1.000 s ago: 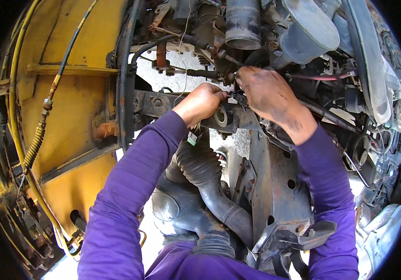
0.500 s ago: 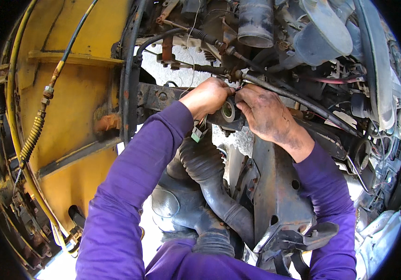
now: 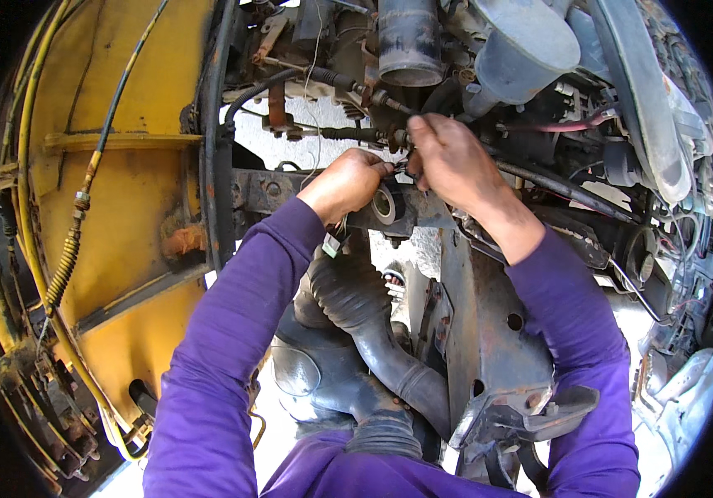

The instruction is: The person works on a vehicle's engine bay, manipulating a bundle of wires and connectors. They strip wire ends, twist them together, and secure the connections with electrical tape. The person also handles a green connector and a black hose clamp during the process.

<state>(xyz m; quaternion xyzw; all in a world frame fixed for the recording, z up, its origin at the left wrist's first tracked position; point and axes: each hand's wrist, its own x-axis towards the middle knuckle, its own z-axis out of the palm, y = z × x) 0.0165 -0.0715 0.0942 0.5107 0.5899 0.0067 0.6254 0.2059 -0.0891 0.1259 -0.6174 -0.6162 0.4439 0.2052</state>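
My left hand (image 3: 346, 186) is closed in a pinch on thin wires (image 3: 399, 168), whose ends poke out past the thumb and fingertip. Close beside it on the right, my right hand (image 3: 460, 170) has its fingers curled over the same spot; what lies between them is hidden. Below my left hand hangs a small pale green and white connector (image 3: 331, 244) on short wires. Just under the gap between the hands, a pale-rimmed ring (image 3: 384, 205) shows against the dark metal crossmember (image 3: 269, 189).
Yellow metal bodywork (image 3: 124, 199) with hoses and cables stands at the left. Below the hands runs a ribbed black duct (image 3: 348, 290), beside a grey metal bracket (image 3: 489, 307). Above are a dark pipe (image 3: 410, 50), a grey funnel-shaped part (image 3: 530, 50) and a black rod (image 3: 568, 192).
The view has shifted, so the machinery sits farther left. My right hand has risen and turned, its fingers more curled. My left hand keeps its pinch near the wires.
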